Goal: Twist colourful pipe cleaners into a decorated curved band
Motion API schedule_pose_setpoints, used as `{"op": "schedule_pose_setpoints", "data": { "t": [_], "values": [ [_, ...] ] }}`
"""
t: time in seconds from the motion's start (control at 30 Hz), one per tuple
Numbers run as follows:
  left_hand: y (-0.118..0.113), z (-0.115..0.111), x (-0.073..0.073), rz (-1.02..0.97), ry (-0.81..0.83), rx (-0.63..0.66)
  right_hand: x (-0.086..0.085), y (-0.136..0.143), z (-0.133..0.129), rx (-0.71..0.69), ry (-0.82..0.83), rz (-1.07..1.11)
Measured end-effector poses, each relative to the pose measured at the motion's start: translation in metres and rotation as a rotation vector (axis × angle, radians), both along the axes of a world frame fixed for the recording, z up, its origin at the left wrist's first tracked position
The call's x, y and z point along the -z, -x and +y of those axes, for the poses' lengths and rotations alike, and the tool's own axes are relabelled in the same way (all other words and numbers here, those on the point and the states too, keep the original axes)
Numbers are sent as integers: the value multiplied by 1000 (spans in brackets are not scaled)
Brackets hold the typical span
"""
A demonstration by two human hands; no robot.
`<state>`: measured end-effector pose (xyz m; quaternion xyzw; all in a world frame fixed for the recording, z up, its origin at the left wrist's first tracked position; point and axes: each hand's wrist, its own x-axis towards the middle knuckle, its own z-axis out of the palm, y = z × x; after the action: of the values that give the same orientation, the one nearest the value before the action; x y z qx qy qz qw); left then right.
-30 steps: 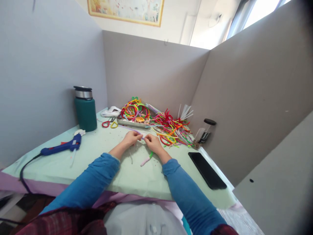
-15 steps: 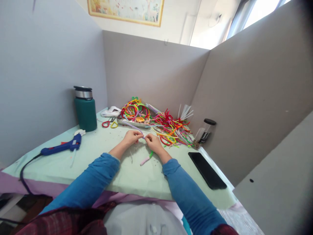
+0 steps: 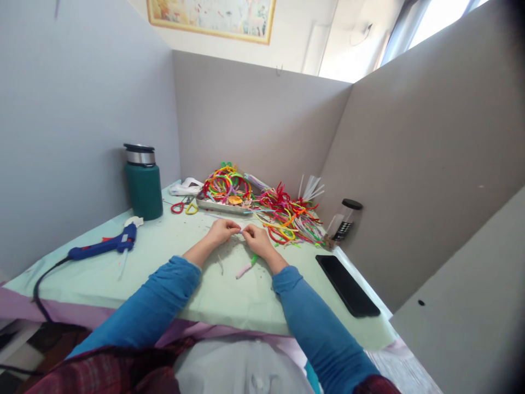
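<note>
Holding a lilac stem [image 3: 241, 232], pinched between the fingers of left hand [image 3: 222, 232] and right hand [image 3: 256, 237], with fingertips close together over the table [image 3: 233, 306]. Showing only a short bit of lilac between the hands. Lying nearer than the right hand: a green-and-pink piece [image 3: 244, 270]. Nearer than the left hand: a thin wire [image 3: 221, 265]. Straight beyond the hands: a metal tray [image 3: 221, 207] heaped with colored loops [image 3: 227, 183]. Beyond and right of the hands: a stem pile [image 3: 289, 213], with clear sticks [image 3: 314, 189] behind. Beyond and left of the hands: a red handle [image 3: 177, 212] and a yellow handle [image 3: 191, 213]. Farther left: a green flask [image 3: 144, 190], upright, and a blue glue gun [image 3: 104, 248], marked with a small pale label too small to read. Well right of the hands: a dark phone [image 3: 348, 285], lying flat, and a clear bottle [image 3: 344, 221], marked in white on a black label [image 3: 343, 231]; illegible from here.
</note>
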<state>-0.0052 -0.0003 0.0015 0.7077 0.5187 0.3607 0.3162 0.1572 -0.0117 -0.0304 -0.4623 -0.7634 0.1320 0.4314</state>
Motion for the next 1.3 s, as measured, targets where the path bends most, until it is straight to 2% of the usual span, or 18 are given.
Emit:
{"op": "schedule_pose_setpoints", "data": {
  "t": [0.23,0.47,0.73,1.13,1.3],
  "values": [
    [1,1,1,93,-153,-49,-1,0,1,11,3,4],
    [2,3,3,94,-177,-49,0,0,0,16,3,4],
    [2,0,1,94,-128,-34,-1,0,-1,25,19,-19],
    [2,7,6,159,-297,-7,-2,0,-1,14,13,-10],
    [3,6,5,183,-279,-19,-1,0,0,13,19,-10]
  ]
}}
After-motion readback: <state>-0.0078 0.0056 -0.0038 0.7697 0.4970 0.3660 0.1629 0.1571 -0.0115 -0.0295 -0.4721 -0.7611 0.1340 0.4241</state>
